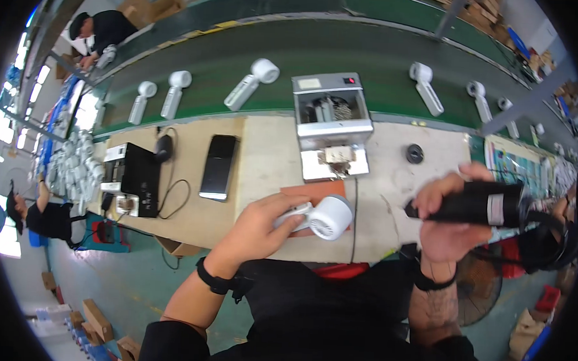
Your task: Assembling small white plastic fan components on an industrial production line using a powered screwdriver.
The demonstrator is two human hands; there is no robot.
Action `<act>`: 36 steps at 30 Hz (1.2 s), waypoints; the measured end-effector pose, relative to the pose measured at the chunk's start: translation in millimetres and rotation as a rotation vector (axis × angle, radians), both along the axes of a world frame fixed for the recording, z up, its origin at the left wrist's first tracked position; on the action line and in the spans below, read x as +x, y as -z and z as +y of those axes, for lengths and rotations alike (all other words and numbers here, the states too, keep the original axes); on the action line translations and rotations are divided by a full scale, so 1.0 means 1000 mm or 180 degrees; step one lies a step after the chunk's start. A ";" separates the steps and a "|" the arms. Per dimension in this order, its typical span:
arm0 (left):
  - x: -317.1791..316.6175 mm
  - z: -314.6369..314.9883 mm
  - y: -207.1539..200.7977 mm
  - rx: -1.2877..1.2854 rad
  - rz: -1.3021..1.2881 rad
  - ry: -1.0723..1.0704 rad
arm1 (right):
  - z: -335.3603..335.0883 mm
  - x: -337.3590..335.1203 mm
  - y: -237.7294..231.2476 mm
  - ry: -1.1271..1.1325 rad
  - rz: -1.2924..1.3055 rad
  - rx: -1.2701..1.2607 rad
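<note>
In my left hand (254,229) is a white handheld fan (330,218), gripped by its handle, with the round vented head pointing right. The fan is over an orange-brown pad (321,188) near the front of the bench. At the right, my right hand (445,216) has its fingers closed around a black electric screwdriver (485,203). The tool lies nearly level, its narrow tip toward the fan and a black cable at its far end. Beyond the pad stands a grey metal screw feeder (333,127), loose screws inside it. A small black round part (414,154) sits to the feeder's right.
A black phone (219,167) and a black boxy device (136,179) with cables rest on the left of the bench (268,147). Behind runs a green conveyor (359,51) carrying several white fans (252,84). Co-workers (108,30) are at the left. A floor fan (478,289) stands lower right.
</note>
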State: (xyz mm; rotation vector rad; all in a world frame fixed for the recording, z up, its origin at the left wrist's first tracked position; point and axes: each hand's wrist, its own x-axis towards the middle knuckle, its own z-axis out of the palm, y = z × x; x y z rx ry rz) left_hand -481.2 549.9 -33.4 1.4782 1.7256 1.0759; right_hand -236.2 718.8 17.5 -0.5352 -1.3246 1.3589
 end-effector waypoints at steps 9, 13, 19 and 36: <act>0.048 0.034 0.055 0.0889 0.1287 -0.0554 | 0.019 -0.092 0.012 -0.0626 0.0141 0.0307; 0.048 0.031 0.059 0.0868 0.1346 -0.0324 | 0.012 -0.113 0.029 -0.0767 0.0487 0.0124; 0.047 0.027 0.050 0.0797 0.1426 -0.0181 | 0.016 -0.113 0.049 -0.0857 0.0323 -0.0005; 0.052 0.038 0.055 0.0748 0.1359 -0.0372 | 0.011 -0.106 0.058 -0.0668 0.0354 0.0224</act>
